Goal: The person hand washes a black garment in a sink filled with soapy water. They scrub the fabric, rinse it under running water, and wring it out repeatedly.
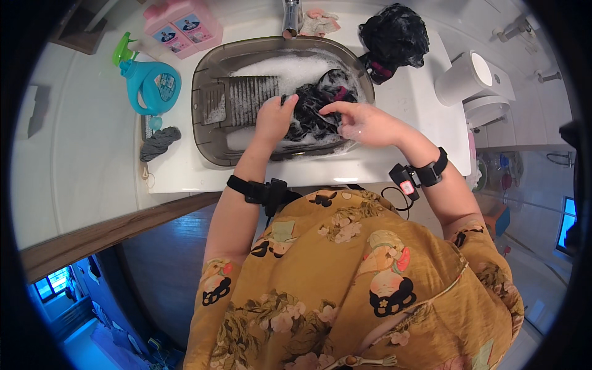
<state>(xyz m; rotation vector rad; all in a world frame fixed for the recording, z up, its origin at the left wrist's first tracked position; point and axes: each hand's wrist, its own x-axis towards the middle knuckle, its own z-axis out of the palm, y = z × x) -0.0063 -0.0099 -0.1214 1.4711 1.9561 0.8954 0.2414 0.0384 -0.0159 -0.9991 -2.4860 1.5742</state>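
Observation:
A dark translucent plastic washbasin (202, 138) with a ribbed washboard (252, 99) stands in the white sink, holding sudsy water. Wet black cloth with a magenta patch (319, 104) lies in the suds on the basin's right side. My left hand (274, 119) is closed on the cloth's left edge, thumb uppermost. Over the cloth's right part is my right hand (363, 124), its index finger stretched out to the cloth and the other fingers loosely curled, with foam on them. Whether those curled fingers hold any cloth is hidden.
A chrome faucet (291, 21) rises behind the basin. Sudsy black cloth (395, 39) lies at the back right, near a white cylindrical container (462, 78). Leftward are pink bottles (185, 27), a turquoise detergent jug (150, 88), a green spray head (123, 50) and a twisted grey cloth (160, 143).

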